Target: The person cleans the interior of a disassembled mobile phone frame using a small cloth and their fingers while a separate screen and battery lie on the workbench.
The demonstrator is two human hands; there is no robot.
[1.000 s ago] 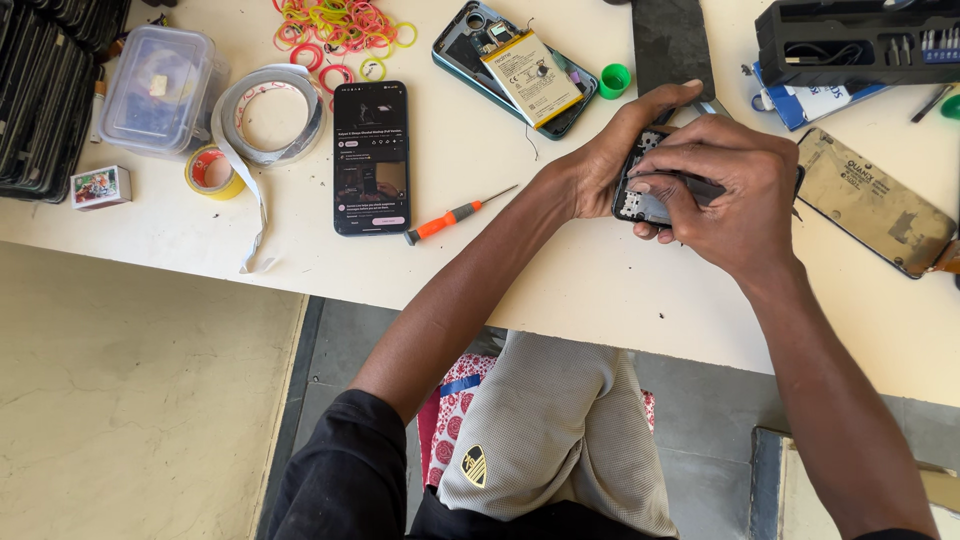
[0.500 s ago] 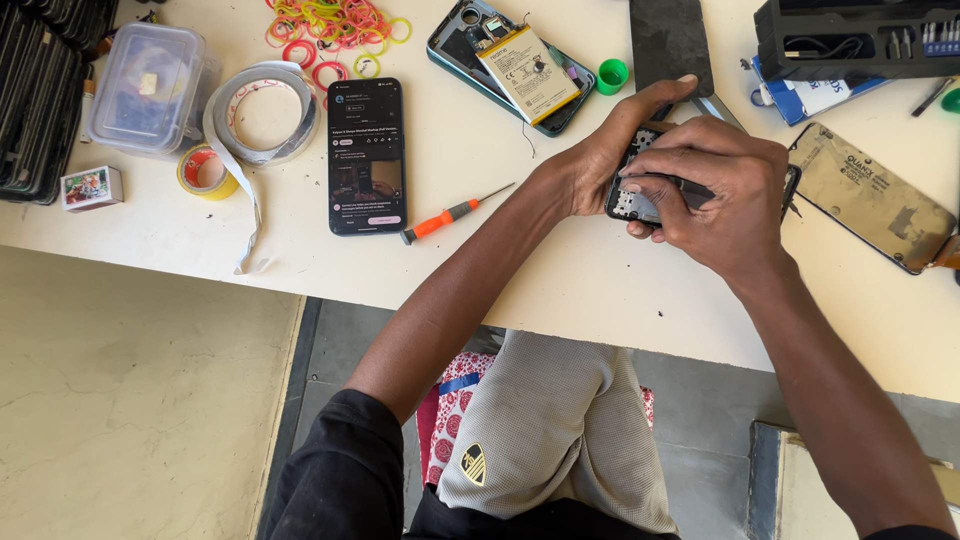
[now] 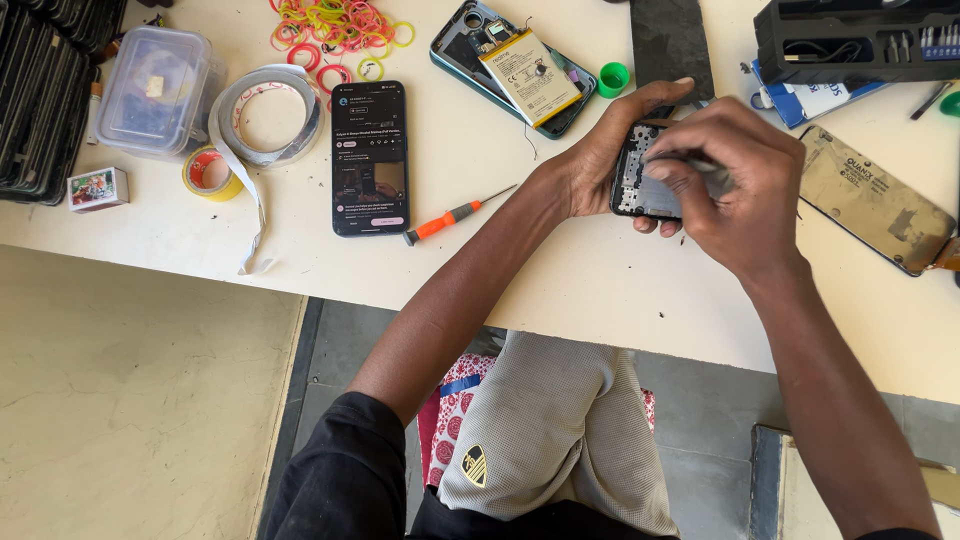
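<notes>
Phone chassis (image 3: 640, 185), opened and dark, is held just above the white tabletop (image 3: 560, 280), gripped by the left hand (image 3: 610, 150) from its left edge with fingers wrapped behind it. Right hand (image 3: 735, 185) is laid over the chassis from the right, fingers pinched on something thin at its face; what exactly is pinched cannot be told.

Surface around the hands:
- Just left of the left hand, an orange-handled screwdriver (image 3: 455, 215) is lying flat, tip pointed toward the wrist.
- Further left, a black smartphone (image 3: 369, 157) is set face up, screen lit.
- Above the left hand, an opened teal phone (image 3: 512, 65) is seen with its battery exposed; a small green cap (image 3: 612, 78) sits just beside it.
- Directly above both hands, a dark flat panel (image 3: 670, 40) is laid.
- Right of the right hand, a gold-tinted back cover (image 3: 875, 200) is lying flat; above it, a black tool case (image 3: 860, 38) is placed.
- Well to the left: grey tape roll (image 3: 268, 115) with a loose tail, yellow tape roll (image 3: 208, 172), clear lidded box (image 3: 155, 90), small printed box (image 3: 97, 188), pile of coloured rubber bands (image 3: 335, 25).
- At the far left edge, a stack of dark flat parts (image 3: 45, 90) is kept.

Room: tabletop is scuffed and dusted with debris. Below its edge, pale floor (image 3: 130, 400) is seen left, grey floor under the seated person's knees.
</notes>
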